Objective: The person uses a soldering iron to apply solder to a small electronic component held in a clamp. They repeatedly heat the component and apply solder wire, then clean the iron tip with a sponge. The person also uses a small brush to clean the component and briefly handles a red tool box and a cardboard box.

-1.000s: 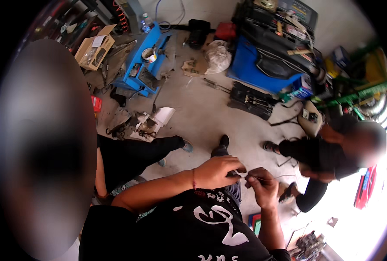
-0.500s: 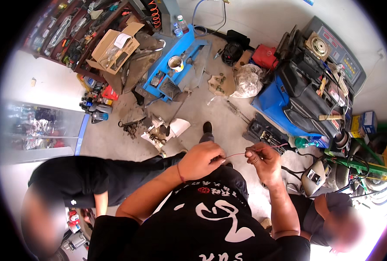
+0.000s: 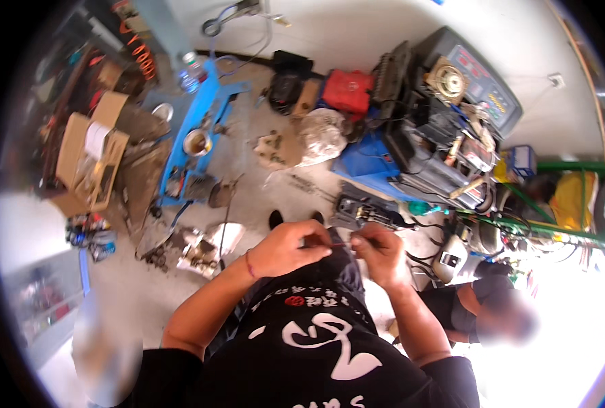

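Observation:
A thin red wire (image 3: 341, 245) runs the short gap between my two hands, in front of my black shirt. My left hand (image 3: 287, 249) is closed, fingertips pinched on one part of the wire, and a thin red band circles that wrist. Thumb and fingers of my right hand (image 3: 381, 254) pinch the wire a little further right. The wire's ends are not clear to see behind the fingers.
A blue machine frame (image 3: 187, 139) with a cup on it stands ahead left, beside an open cardboard box (image 3: 78, 156). Ahead right is a cluttered machine with a control panel (image 3: 479, 81). A black open tool case (image 3: 363, 209) lies on the floor. Another person (image 3: 486, 306) crouches at right.
My view has turned right, so the surroundings sit further left. My hands have drawn closer together, with less wire showing between them. The person at left is now mostly a blur at the edge.

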A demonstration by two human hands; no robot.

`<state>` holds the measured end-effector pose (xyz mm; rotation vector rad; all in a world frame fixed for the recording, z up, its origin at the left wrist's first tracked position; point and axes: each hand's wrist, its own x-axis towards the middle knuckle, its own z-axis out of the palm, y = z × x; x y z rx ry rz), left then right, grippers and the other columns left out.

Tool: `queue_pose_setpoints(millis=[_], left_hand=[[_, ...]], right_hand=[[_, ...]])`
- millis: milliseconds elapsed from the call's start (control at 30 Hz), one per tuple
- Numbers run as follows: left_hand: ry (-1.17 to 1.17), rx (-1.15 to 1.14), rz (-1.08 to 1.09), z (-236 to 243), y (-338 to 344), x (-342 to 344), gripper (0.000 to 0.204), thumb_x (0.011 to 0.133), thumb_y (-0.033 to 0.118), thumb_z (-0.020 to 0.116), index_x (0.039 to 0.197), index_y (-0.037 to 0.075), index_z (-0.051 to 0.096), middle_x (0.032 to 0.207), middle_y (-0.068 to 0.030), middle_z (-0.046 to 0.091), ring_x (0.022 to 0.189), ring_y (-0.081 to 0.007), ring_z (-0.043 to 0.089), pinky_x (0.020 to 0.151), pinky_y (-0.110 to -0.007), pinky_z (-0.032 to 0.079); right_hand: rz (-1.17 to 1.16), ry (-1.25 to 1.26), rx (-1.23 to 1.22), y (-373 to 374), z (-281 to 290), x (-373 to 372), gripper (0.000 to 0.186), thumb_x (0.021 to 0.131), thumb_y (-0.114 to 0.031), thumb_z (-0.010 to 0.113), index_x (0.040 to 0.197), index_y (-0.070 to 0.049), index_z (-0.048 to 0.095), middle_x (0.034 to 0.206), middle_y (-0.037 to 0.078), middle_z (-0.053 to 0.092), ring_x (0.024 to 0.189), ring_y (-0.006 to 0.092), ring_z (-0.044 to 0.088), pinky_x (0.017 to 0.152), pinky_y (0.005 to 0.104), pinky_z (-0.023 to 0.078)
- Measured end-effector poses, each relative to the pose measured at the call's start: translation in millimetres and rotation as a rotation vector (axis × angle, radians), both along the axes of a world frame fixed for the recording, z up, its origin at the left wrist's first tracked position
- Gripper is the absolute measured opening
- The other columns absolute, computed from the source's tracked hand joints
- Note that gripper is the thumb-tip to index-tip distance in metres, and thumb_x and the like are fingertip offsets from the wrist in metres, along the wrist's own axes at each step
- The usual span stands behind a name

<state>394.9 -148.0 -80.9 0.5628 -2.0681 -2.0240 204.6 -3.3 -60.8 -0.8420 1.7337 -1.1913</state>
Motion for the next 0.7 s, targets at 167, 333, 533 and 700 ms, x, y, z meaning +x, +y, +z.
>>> queue_pose_setpoints(millis=[167, 333, 533, 700], left_hand=[[-0.112, -0.082, 0.127, 8.5, -30.9, -28.6, 0.012, 0.09, 0.008, 0.069, 0.099, 0.0, 0.066, 0.091, -0.0123, 0.069, 0.082, -0.0207, 0.067, 0.074, -0.032, 0.052], [-0.211, -0.173, 0.191, 14.9, -36.4, -33.9, 0.009, 0.091, 0.006, 0.066, 0.096, 0.0, 0.062, 0.087, -0.0131, 0.066, 0.078, -0.0249, 0.065, 0.07, -0.034, 0.051], [-0.289, -0.382, 0.158, -0.2, -35.9, -40.4, 0.013, 0.094, 0.012, 0.066, 0.102, 0.003, 0.066, 0.098, -0.0146, 0.069, 0.089, -0.0299, 0.069, 0.079, -0.037, 0.053], [-0.415, -0.048, 0.441, -1.2, -36.5, -40.9, 0.012, 0.095, 0.008, 0.067, 0.103, 0.001, 0.064, 0.092, -0.0074, 0.068, 0.084, -0.0151, 0.065, 0.075, -0.028, 0.051]], right_hand=[[0.11, 0.092, -0.134, -61.2, -5.1, -22.4, 0.021, 0.091, -0.016, 0.077, 0.088, 0.003, 0.071, 0.081, 0.007, 0.069, 0.07, 0.0108, 0.062, 0.063, 0.0267, 0.05], [0.138, 0.126, -0.19, -87.7, -11.9, -46.6, 0.019, 0.09, -0.016, 0.077, 0.091, 0.002, 0.071, 0.08, 0.005, 0.069, 0.073, 0.0094, 0.061, 0.065, 0.0262, 0.05], [0.049, -0.206, -0.079, -101.0, -20.3, -76.7, 0.02, 0.092, -0.019, 0.076, 0.091, 0.0, 0.071, 0.075, 0.001, 0.065, 0.07, 0.0083, 0.058, 0.062, 0.0263, 0.048], [0.185, -0.509, -0.074, -104.8, -69.6, -90.6, 0.031, 0.097, -0.024, 0.07, 0.114, 0.002, 0.068, 0.085, 0.002, 0.065, 0.07, 0.0088, 0.057, 0.065, 0.0228, 0.049]])
